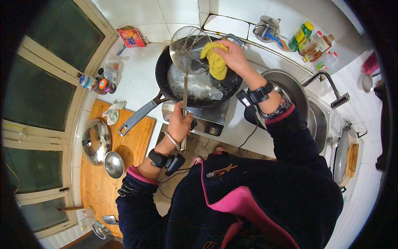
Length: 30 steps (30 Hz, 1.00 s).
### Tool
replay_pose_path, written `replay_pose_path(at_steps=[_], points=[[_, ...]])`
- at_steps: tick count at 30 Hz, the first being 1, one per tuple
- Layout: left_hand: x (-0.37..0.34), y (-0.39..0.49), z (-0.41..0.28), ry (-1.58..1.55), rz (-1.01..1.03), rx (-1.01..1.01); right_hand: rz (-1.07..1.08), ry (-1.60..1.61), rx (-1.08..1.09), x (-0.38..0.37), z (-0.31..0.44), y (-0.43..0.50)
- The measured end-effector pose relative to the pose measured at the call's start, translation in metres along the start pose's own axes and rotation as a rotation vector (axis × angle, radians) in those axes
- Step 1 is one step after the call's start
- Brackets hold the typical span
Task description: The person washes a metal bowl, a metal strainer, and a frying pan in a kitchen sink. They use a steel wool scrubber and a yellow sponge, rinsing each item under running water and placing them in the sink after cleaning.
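My left hand (179, 124) grips the long handle of a wire skimmer (186, 59), whose round spiral head is tilted above a large black wok (160, 68). My right hand (231, 56) holds a yellow-green cloth (216, 62) at the right edge of the skimmer's head. Whitish, shiny liquid lies in the wok. The wok stands on a steel-sided stove (210, 115), and its grey long handle (140, 116) points down and to the left over a wooden board.
The wooden board (136, 140) holds a metal lid (100, 141), a steel bowl (114, 165) and a crumpled cloth (114, 112). Jars (88, 82) stand at left. A large metal basin (287, 81) and faucet (326, 77) are at right, bottles (320, 43) behind.
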<state>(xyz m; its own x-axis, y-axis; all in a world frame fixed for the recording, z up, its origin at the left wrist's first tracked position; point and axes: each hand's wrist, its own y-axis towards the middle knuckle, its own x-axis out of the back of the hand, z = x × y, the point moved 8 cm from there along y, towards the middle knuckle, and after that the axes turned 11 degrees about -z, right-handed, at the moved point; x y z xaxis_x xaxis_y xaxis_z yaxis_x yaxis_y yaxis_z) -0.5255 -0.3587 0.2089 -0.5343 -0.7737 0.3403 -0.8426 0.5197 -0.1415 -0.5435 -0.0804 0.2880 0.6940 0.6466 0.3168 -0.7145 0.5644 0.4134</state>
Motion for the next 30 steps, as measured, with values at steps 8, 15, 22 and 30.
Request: replay_pose_path(at_steps=[8, 15, 22, 30], points=[[-0.025, -0.019, -0.010, 0.030, 0.042, -0.135, -0.091, 0.000, 0.090, -0.052, 0.013, 0.021], [-0.010, -0.016, -0.005, 0.099, -0.059, -0.244, 0.353, -0.046, 0.174, -0.091, 0.029, -0.038], [-0.013, -0.033, -0.011, 0.166, -0.088, -0.367, 0.084, -0.294, 0.374, -0.071, 0.052, 0.000], [-0.019, -0.031, -0.009, 0.106, -0.059, -0.252, 0.009, -0.428, 0.009, -0.057, -0.007, 0.004]])
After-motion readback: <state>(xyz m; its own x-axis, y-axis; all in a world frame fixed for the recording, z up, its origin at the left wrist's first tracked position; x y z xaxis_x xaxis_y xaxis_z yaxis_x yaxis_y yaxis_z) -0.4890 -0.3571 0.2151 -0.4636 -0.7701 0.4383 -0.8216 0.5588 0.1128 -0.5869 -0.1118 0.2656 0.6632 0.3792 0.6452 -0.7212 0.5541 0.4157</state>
